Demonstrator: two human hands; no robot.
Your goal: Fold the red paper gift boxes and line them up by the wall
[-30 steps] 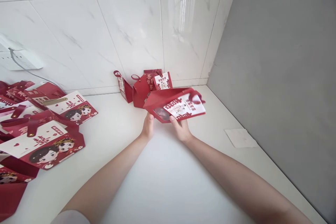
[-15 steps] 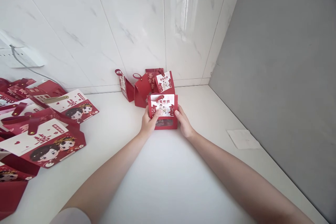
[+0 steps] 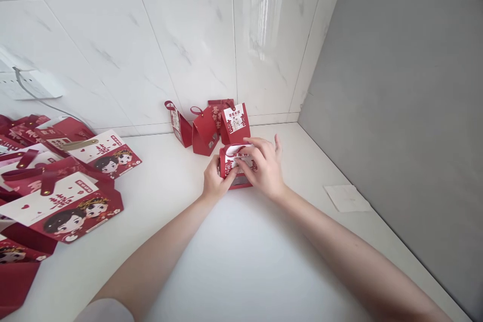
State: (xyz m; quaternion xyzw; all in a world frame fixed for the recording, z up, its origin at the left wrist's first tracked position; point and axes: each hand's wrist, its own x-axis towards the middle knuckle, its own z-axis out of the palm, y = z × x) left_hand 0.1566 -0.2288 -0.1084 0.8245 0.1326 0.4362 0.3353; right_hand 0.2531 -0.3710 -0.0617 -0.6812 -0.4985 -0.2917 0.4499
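Observation:
A red and white gift box (image 3: 228,168) with printed characters and a small clear window stands on the white table in front of me. My left hand (image 3: 215,181) grips its left side, thumb across the front. My right hand (image 3: 266,167) is over the box's right front, thumb and index finger pinching near the top by the strap loop (image 3: 231,150), other fingers raised. That hand covers much of the front print, and what exactly lies between its fingertips is hidden.
Several similar red gift boxes (image 3: 204,133) stand behind, near the tiled wall (image 3: 188,50). A pile of larger red and white boxes (image 3: 71,206) fills the left side. A white tissue (image 3: 347,197) lies by the grey panel (image 3: 407,110) on the right.
My right hand has moved from the box's right side up over its front and top. The box has shifted slightly right and turned a little, with my left hand still on it.

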